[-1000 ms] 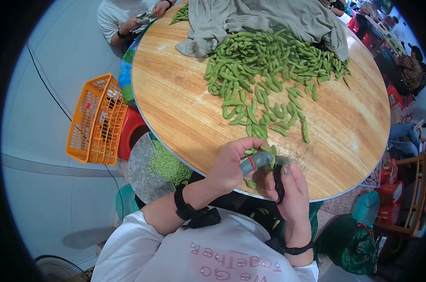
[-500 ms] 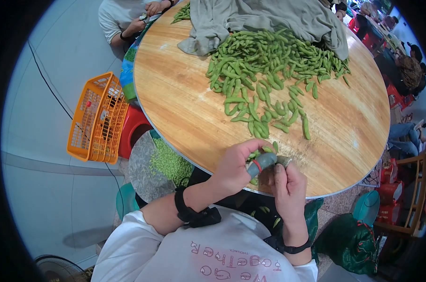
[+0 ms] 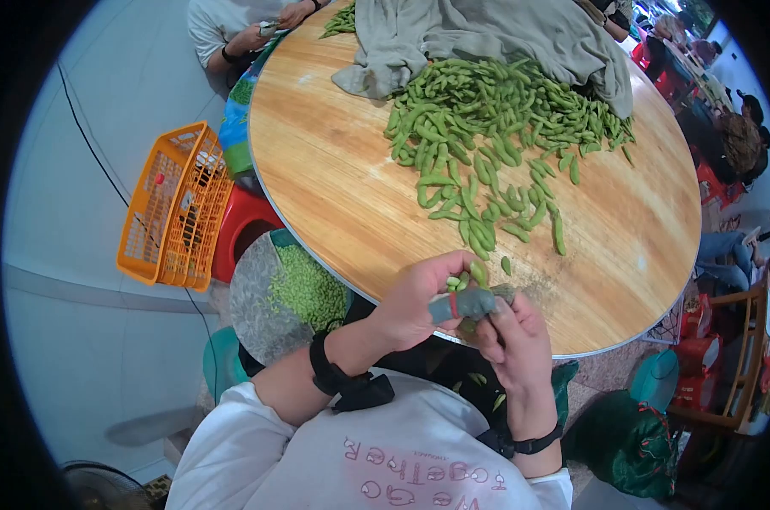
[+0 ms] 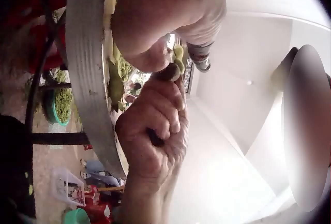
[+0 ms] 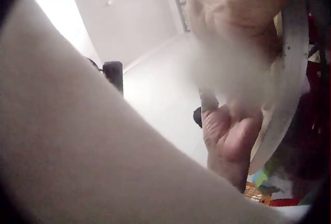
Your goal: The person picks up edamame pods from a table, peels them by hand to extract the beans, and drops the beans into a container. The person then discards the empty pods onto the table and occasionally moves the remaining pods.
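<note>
My left hand (image 3: 409,299), its thumb under a grey cover (image 3: 468,304) banded in red, holds a few green soybean pods (image 3: 478,274) over the table's near edge. Close against that thumb tip is my right hand (image 3: 519,338), fingers curled. A dark object (image 4: 155,137) shows inside its fist in the left wrist view, mostly hidden by the fingers. There, one pod (image 4: 179,54) sticks up between the two hands. A loose pod (image 3: 506,265) lies on the wood just beyond them. The right wrist view is largely blocked by an arm.
A heap of pods (image 3: 487,102) covers the far middle of the round table (image 3: 317,170), partly under a grey cloth (image 3: 504,38). Shelled beans (image 3: 308,285) fill a container below left. An orange crate (image 3: 168,208) stands by a red stool (image 3: 245,225). Another person's hands (image 3: 253,36) work far left.
The right hand turned and drew up against the left thumb, so the black object seen in it earlier is hidden from the head view. The head view shifted slightly.
</note>
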The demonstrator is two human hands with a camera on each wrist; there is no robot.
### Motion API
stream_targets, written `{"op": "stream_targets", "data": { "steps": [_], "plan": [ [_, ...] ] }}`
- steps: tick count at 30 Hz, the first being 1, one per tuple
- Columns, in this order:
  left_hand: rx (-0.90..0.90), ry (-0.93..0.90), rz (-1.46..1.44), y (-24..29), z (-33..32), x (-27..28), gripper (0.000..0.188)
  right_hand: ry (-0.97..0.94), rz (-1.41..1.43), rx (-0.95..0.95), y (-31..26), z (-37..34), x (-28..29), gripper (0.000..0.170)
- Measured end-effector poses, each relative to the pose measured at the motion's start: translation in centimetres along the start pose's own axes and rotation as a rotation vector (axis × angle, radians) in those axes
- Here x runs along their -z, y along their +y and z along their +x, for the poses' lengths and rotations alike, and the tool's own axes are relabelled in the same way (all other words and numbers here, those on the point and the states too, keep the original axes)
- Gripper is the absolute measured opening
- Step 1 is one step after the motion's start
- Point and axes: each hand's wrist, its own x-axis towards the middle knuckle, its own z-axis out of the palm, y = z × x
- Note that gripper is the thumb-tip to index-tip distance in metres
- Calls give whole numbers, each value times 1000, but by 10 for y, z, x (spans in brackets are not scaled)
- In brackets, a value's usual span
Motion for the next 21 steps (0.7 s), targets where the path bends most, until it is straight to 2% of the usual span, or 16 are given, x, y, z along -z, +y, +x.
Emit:
{"op": "stream_targets", "data": {
  "steps": [1,3,4,6,7,9,10,12,13,15,16,17,19,20,21],
  "plan": [
    [-1,2,-4,3,-1,-1,25,0,-3,-3,2,1,-4,11],
    [76,57,-75,9,-4,-2,25,98,-307,151,3,4,-10,12],
    [77,57,-79,10,-3,-2,25,100,-310,149,2,6,-10,12],
    [-25,138,139,10,-2,-1,19,33,-92,114,-1,10,-12,15],
    [-23,145,133,13,-3,0,19,33,-95,105,0,14,-11,15],
    [-123,277,678,25,0,3,17,72,-599,343,1,26,-5,17],
    [-122,286,673,25,5,14,17,65,-603,336,-4,31,-6,17],
    [-95,283,135,22,9,39,15,365,-1471,681,-12,41,-10,21],
    [-97,304,140,21,5,41,15,343,-1463,677,-10,44,-10,21],
    [80,242,829,18,2,34,16,462,-1728,601,-5,50,-12,24],
    [19,73,990,19,-1,28,20,454,-1785,622,-3,50,-11,25],
    [128,-80,1022,23,-4,18,24,434,-1781,627,-1,50,-11,25],
    [153,-211,943,32,-8,10,24,493,-1850,551,0,48,-11,27],
    [153,-204,942,28,-7,12,24,474,-1853,547,-3,47,-10,29],
    [98,-113,899,24,-6,16,25,472,-1851,547,-3,46,-10,29]
  ]
}}
